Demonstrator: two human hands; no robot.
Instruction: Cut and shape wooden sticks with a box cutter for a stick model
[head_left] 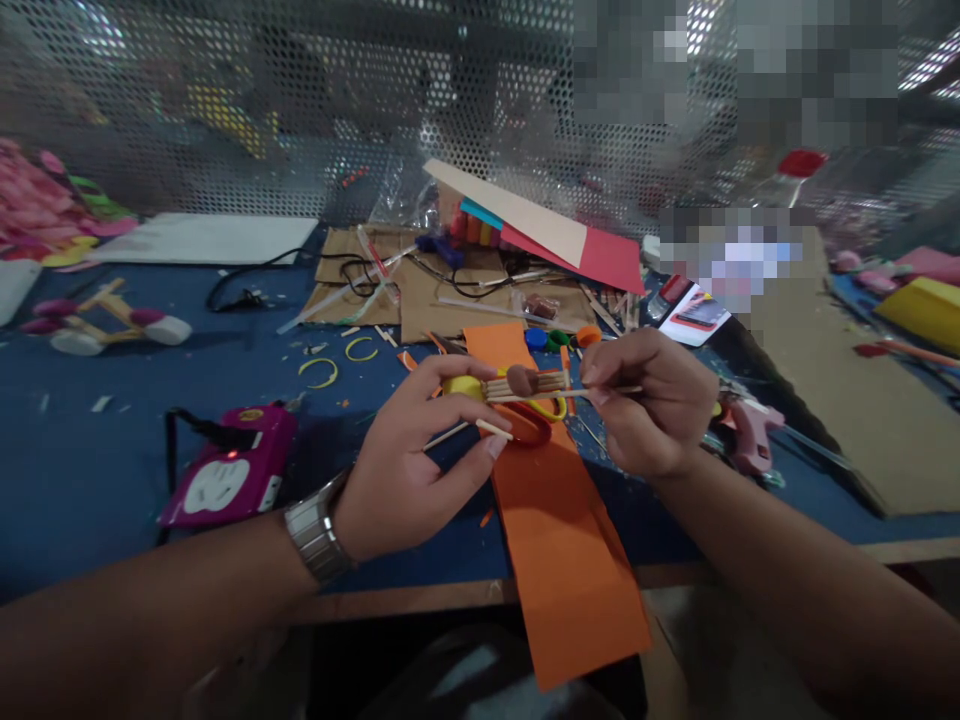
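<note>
My left hand (427, 460), with a metal watch (319, 525) on its wrist, is closed around a small model made of wooden sticks (555, 381). A yellow rounded piece (463, 387) sits at its left end, and a brown lump (523, 379) lies on the sticks. Another short stick (493, 429) shows between my left thumb and fingers. Over on the right, my right hand (652, 400) pinches a thin wooden stick (577, 395) that lies along the model's near side. Beneath the model are an orange paper strip (562, 540) and red and yellow loops (532, 425), partly hidden.
A magenta box (236, 465) with a lit red light stands left. A pink glue gun (750, 430) lies right, beside a cardboard sheet (862, 380). Coloured paper (611, 260), cables and scraps fill the back, before a perforated metal screen (360, 100). A stick-built cart (109, 320) stands far left.
</note>
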